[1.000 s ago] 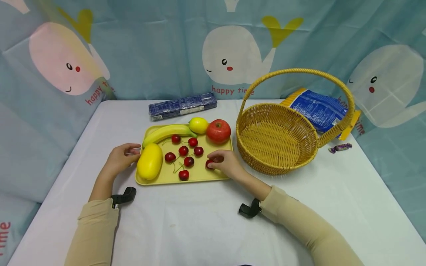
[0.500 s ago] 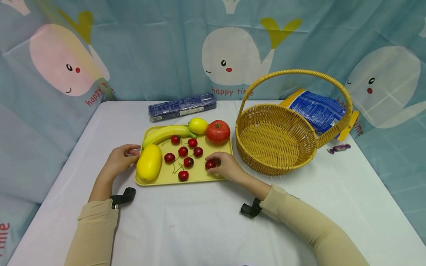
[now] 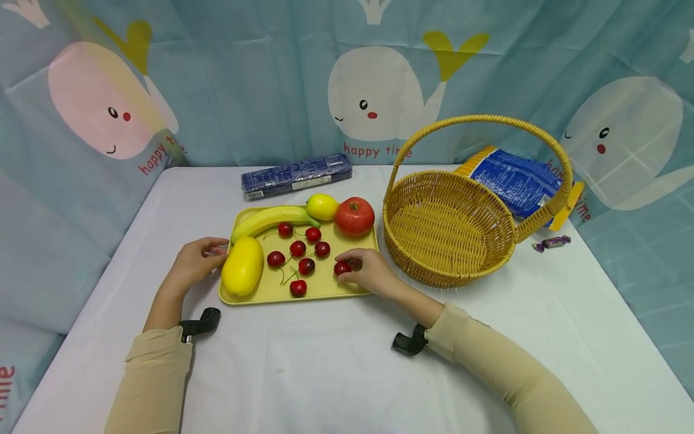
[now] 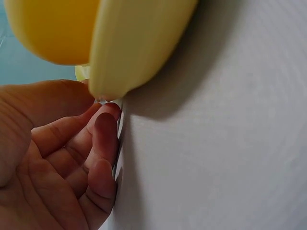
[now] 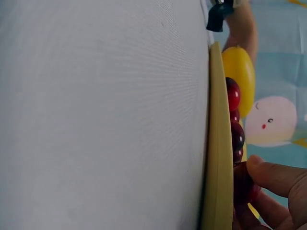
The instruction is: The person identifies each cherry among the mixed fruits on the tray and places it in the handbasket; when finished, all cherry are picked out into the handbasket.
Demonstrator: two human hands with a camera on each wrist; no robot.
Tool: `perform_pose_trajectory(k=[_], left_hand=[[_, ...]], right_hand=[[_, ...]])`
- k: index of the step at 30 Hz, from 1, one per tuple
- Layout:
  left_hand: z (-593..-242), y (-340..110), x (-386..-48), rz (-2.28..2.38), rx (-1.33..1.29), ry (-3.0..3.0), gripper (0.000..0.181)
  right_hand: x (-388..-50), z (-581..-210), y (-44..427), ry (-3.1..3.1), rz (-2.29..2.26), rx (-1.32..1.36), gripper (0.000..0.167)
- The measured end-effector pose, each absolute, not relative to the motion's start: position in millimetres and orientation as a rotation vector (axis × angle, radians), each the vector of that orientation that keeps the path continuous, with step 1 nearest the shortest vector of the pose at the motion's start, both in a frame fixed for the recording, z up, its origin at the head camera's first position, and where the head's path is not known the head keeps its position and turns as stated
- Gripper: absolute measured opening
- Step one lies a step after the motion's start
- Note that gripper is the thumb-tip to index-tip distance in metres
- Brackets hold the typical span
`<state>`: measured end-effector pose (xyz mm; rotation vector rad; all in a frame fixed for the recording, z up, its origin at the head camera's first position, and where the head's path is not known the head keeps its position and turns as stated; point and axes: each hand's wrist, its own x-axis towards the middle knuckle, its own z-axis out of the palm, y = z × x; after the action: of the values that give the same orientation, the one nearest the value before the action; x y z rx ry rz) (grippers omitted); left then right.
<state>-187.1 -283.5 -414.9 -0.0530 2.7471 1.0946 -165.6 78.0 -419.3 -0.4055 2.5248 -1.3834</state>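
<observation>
In the head view my right hand pinches a dark red cherry between thumb and fingers, over the right part of a yellow tray. The right wrist view shows that cherry close to the tray rim. Several more cherries with stems lie mid-tray. My left hand rests at the tray's left edge beside a yellow oval fruit. Up close, the left thumb reaches the tray rim, with the other fingers loosely curled near the tablecloth. A banana, lemon and apple line the tray's back.
Right of the tray stands a wicker basket with a tall handle. A blue and yellow bag lies behind it, and a purple wrapped candy lies to its right. A dark blue packet sits behind the tray.
My right fingers have shifted slightly around the cherry, which now shows more between them. The left hand and the other fruit stay in place.
</observation>
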Motion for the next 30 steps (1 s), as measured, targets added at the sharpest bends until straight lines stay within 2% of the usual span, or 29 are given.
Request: perform_pose_trajectory(k=[8, 20, 30], left_hand=[[-416, -283, -187, 1.095, -0.045, 2.75, 0.046], [-415, -283, -186, 1.09, -0.066, 2.743, 0.047], [-414, -283, -186, 1.088, -0.051, 2.749, 0.046]], right_hand=[[-166, -411, 82, 2.477, -1.369, -0.349, 0.037], [-164, -373, 94, 2.448, -1.531, -0.507, 0.036], [-169, -338, 121, 2.448, -1.745, -0.383, 0.038]])
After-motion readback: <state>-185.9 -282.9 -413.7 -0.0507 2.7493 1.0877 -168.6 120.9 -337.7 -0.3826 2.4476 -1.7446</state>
